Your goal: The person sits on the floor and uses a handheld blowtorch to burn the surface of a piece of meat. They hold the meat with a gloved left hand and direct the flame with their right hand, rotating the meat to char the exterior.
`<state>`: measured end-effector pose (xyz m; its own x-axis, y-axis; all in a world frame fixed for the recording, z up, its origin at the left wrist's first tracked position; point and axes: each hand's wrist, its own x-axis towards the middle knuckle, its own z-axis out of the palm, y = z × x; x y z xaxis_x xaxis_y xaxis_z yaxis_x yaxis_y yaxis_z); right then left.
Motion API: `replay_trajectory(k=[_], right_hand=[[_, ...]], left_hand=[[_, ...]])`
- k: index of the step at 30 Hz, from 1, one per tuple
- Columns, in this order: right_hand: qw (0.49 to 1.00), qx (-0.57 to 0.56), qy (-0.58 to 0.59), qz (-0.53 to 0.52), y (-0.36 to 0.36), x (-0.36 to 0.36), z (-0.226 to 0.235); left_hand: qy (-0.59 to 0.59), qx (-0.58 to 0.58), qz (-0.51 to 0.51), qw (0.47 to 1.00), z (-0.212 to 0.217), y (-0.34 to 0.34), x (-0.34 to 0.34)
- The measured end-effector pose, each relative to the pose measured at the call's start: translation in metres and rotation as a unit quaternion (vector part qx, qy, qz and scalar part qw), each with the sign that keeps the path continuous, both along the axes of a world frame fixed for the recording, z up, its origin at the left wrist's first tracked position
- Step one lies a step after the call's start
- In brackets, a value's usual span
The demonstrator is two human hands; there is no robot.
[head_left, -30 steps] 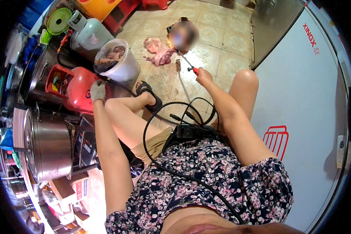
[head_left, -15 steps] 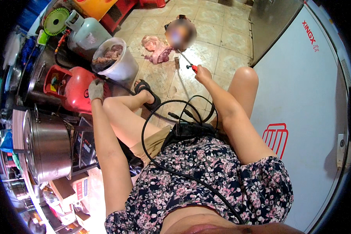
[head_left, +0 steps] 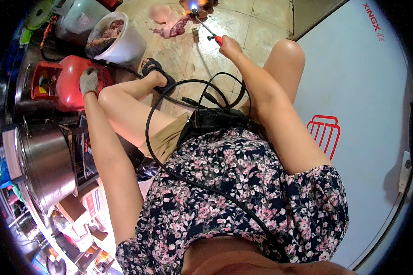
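My right hand (head_left: pixel 230 46) is closed round the red handle of a gas torch (head_left: pixel 205 28), held out ahead over the tiled floor. A blue and orange flame (head_left: pixel 194 8) burns at its nozzle, against a dark brown piece cut off by the upper edge. Just left of the flame lie pale pink raw meat pieces (head_left: pixel 173 28) on the tiles. My left hand (head_left: pixel 89 81), in a grey glove, is beside my left knee and in front of a red gas cylinder (head_left: pixel 74 91); its fingers cannot be made out clearly.
A white bucket (head_left: pixel 132 45) of meat pieces stands ahead-left, with a pale gas cylinder (head_left: pixel 80 20) behind. A large steel pot (head_left: pixel 48 160) is at my left, a white appliance (head_left: pixel 358 91) at my right. A black hose (head_left: pixel 128 69) crosses the floor near my sandalled foot (head_left: pixel 159 75).
The view has tilted, so the floor and meat sit higher in the picture. The flame at the torch nozzle now shows more plainly. Both hands keep about the same pose.
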<state>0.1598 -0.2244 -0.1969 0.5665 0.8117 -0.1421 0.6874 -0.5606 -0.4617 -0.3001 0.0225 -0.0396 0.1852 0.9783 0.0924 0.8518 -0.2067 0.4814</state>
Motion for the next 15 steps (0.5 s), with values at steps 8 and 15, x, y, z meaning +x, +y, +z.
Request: replay_trajectory(k=[8,15], right_hand=[[1.000,-0.026,0.000,0.017,0.001,-0.006,0.012],[1.000,-0.021,-0.004,0.015,0.000,-0.003,0.009]], left_hand=[[0.019,0.007,0.013,1.000,-0.012,0.013,-0.018],[0.041,-0.010,0.008,0.999,0.006,-0.003,-0.001]])
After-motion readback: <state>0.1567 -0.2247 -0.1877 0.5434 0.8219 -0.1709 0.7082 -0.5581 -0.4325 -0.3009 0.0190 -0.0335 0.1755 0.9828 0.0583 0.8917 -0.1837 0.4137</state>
